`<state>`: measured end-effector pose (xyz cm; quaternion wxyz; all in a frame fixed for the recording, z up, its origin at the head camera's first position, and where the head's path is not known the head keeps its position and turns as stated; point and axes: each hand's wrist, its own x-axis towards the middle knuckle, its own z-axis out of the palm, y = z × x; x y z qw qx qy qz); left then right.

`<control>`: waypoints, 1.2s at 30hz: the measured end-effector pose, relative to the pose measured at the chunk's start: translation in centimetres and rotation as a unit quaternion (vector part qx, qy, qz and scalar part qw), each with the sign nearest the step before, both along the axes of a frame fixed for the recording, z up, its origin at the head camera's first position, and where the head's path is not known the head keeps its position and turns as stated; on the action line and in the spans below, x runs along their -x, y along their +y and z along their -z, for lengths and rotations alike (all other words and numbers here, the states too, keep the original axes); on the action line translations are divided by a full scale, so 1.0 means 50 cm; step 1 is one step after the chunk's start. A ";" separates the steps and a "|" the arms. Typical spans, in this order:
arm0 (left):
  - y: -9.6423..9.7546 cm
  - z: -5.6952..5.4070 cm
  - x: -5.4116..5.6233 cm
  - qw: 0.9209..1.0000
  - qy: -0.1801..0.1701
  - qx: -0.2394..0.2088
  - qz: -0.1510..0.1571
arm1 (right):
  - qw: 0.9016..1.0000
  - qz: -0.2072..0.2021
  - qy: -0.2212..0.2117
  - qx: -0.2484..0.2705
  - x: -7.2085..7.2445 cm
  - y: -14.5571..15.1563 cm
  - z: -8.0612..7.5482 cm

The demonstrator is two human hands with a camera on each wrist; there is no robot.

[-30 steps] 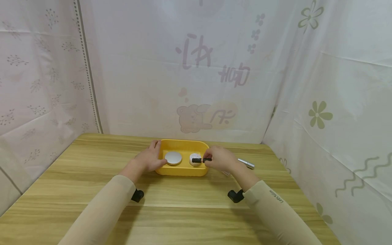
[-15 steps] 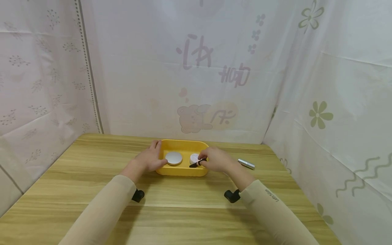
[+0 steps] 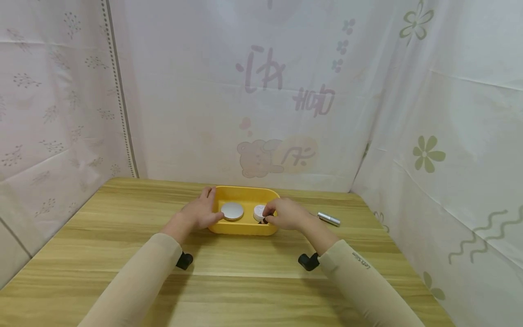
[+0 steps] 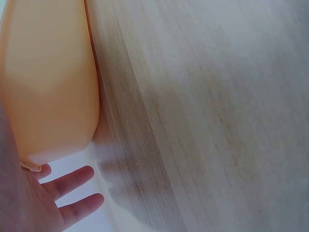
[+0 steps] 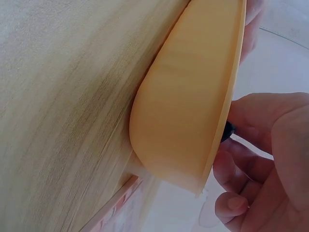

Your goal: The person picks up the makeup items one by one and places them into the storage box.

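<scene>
Right grip (image 3: pixel 287 213) pinching black item (image 3: pixel 265 220) | left grip (image 3: pixel 199 213) spread against yellow tray (image 3: pixel 244 230) | I'd lower softly: white case (image 3: pixel 259 212) beside right grip.

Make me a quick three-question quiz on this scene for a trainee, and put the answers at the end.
1. True or false: the left hand is touching the yellow tray.

2. Where does the silver tube lie?
A) inside the tray
B) on the table, to the right of the tray
C) under the left hand

3. Fill in the blank: in the right wrist view, the visible part of the small item between the fingers of the right hand is coloured ____.

Key: 1. True; 2. B; 3. black.
</scene>
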<state>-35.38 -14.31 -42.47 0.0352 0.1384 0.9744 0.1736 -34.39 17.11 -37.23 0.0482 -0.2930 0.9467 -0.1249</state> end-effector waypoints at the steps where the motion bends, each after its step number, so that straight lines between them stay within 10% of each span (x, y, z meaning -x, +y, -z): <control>1: 0.000 0.000 0.000 1.000 0.000 0.000 0.000 | 1.000 0.000 -0.001 0.001 0.000 0.001 0.000; 36: 0.000 0.007 0.008 1.000 0.000 0.003 -0.002 | 0.999 0.037 0.009 0.008 0.000 0.032 -0.008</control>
